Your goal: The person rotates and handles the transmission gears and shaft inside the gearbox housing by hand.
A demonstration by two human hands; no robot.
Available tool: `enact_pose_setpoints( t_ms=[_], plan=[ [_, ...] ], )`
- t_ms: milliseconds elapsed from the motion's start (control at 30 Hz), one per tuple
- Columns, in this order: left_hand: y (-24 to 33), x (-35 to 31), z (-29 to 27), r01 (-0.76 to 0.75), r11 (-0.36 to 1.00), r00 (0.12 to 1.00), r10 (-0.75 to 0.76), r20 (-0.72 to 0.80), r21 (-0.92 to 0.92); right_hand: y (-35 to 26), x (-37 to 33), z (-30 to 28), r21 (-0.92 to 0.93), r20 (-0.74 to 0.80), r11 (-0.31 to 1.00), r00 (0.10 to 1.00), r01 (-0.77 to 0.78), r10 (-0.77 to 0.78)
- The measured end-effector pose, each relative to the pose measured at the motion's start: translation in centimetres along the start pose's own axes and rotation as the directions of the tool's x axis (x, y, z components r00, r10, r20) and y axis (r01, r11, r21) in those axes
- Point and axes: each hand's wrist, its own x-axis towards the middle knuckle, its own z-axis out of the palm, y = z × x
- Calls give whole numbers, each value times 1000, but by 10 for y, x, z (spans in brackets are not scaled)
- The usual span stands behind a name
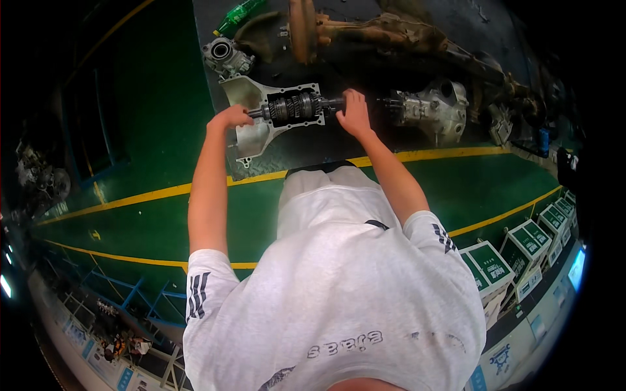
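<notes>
A gear shaft [297, 106] with several dark toothed gears lies lengthwise in an opened silver gearbox housing half [255, 139]. My left hand [233, 116] is closed round the shaft's left end, by the flared mouth of the housing. At the other end, past the housing's right edge, my right hand [354, 112] grips the shaft with its fingers curled over it. Whether the gears rest on the housing or sit slightly above it, I cannot tell.
Right of my right hand stands another silver gearbox casing [433, 112]. A smaller metal casting [226, 56] and a green bottle [240, 15] lie at the back left. Behind the housing stretches a rusty axle [385, 32]. Green-topped white cabinets [486, 267] line the lower right.
</notes>
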Motion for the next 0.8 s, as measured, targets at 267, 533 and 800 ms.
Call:
enact_pose_setpoints(
  t_ms=[267,533,800],
  plan=[
    [-14,-33,57,-573,766,606,157,-780,-291,33,33,-18,173,594,186,254,-967,763],
    [-5,-28,60,-538,793,600,123,-791,-285,76,29,9,329,921,-427,185,-843,343],
    [-29,3,35,-227,841,883,-34,-468,-491,46,20,-19,588,753,-114,490,-801,438]
  ],
)
